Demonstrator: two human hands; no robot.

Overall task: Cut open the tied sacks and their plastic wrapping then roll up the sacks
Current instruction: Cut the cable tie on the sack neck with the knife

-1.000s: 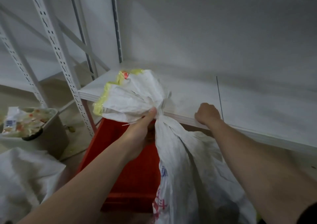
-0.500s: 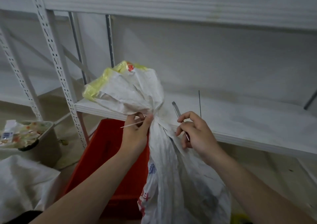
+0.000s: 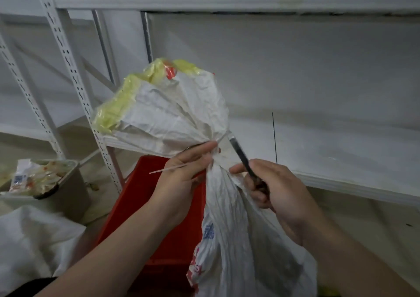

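Centre of frame: white woven sack [image 3: 227, 228] upright, neck bunched and tied. Yellow plastic wrapping [image 3: 118, 105] shows at the flared mouth, upper centre-left. Left hand [image 3: 184, 178] pinches the neck at the tie; a thin loose tie end [image 3: 168, 168] sticks out leftward past its fingers. Right hand [image 3: 272, 190] is clenched round a dark-handled blade [image 3: 241, 158], tip angled up, just beside the tied neck. Red crate [image 3: 145, 205] behind the sack, under the white shelf [image 3: 341, 160]. Grey bin [image 3: 68, 190] at left edge, holding wrappers.
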